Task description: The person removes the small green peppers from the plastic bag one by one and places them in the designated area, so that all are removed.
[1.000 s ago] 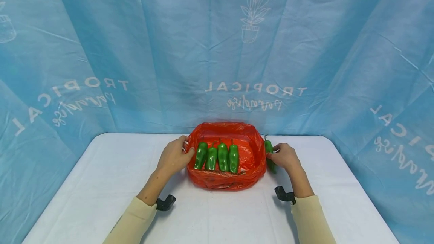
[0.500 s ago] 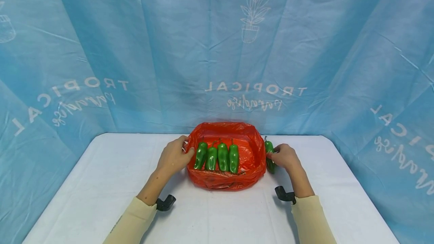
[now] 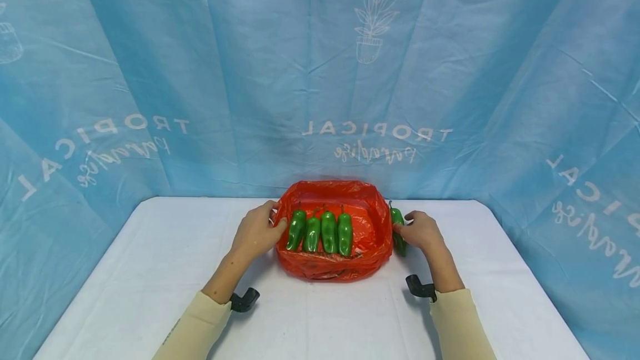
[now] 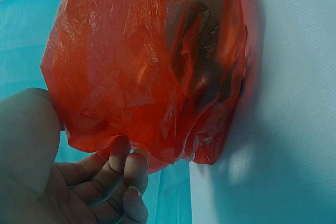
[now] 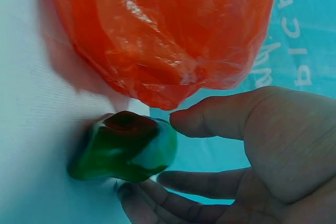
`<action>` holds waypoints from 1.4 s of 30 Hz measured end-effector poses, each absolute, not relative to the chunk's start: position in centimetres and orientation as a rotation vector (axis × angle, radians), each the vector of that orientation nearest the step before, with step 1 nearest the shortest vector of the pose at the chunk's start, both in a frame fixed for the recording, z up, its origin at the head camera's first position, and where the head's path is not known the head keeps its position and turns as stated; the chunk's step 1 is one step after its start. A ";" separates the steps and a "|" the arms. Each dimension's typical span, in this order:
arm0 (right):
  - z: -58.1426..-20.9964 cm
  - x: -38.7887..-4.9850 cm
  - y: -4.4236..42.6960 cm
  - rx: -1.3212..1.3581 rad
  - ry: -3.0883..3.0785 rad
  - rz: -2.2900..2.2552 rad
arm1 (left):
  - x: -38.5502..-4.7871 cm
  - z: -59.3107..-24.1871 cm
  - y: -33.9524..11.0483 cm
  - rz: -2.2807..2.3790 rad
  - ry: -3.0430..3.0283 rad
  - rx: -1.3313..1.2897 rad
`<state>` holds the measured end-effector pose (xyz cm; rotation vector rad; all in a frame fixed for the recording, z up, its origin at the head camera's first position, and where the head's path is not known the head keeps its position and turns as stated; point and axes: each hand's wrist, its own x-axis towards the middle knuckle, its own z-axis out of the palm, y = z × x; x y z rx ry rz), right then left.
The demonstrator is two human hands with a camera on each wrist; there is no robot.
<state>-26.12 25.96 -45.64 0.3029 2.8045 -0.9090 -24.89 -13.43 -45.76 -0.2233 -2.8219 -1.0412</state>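
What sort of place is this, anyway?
Probably a makeshift recording booth rather than a kitchen: blue printed curtains hang behind and beside a white table, and two black wrist-worn devices are in view.

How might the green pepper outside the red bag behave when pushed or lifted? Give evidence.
The green pepper might slip, its skin being glossy; could roll unevenly, being rounded yet lumpy; and should probably stay stiff, looking plump.

Blue curtain w/ wht print behind wht tbl.
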 end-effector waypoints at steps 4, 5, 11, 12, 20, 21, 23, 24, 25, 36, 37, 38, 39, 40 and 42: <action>-44.9 -25.8 26.1 0.315 2.823 -0.909 | -24.9 -45.8 -13.5 -1.043 -2.814 -0.230; -44.7 -25.8 26.1 0.313 2.835 -0.910 | -24.9 -45.8 -13.5 -1.046 -2.810 -0.232; -43.6 -25.4 25.4 0.281 2.931 -0.926 | -25.0 -45.7 -13.6 -1.055 -2.796 -0.247; -43.4 -25.2 25.2 0.271 2.947 -0.928 | -25.0 -45.7 -13.6 -1.054 -2.796 -0.247; -41.6 -24.2 24.0 0.125 3.068 -0.955 | -24.9 -45.6 -13.5 -1.062 -2.791 -0.242; -41.5 -24.2 23.9 0.111 3.077 -0.963 | -24.9 -45.6 -13.5 -1.063 -2.791 -0.238; -41.3 -24.1 23.5 0.093 3.090 -0.981 | -24.9 -45.6 -13.5 -1.067 -2.789 -0.233; -41.2 -24.0 23.2 0.091 3.091 -0.995 | -24.9 -45.6 -13.5 -1.069 -2.789 -0.233; -41.1 -24.0 23.0 0.082 3.092 -1.010 | -24.9 -45.6 -13.5 -1.070 -2.789 -0.233; -40.8 -23.2 20.6 -0.079 3.122 -1.066 | -24.7 -45.6 -13.3 -1.072 -2.793 -0.232; -40.8 -23.1 20.4 -0.102 3.130 -1.067 | -24.7 -45.6 -13.3 -1.073 -2.792 -0.234; -40.8 -23.1 20.3 -0.130 3.138 -1.066 | -24.7 -45.6 -13.3 -1.074 -2.792 -0.234; -40.9 -23.0 20.1 -0.147 3.143 -1.064 | -24.6 -45.6 -13.3 -1.077 -2.791 -0.232; -41.0 -23.0 20.0 -0.163 3.147 -1.063 | -24.6 -45.6 -13.3 -1.081 -2.788 -0.232; -41.1 -22.9 19.6 -0.191 3.148 -1.063 | -24.5 -45.6 -13.3 -1.084 -2.792 -0.227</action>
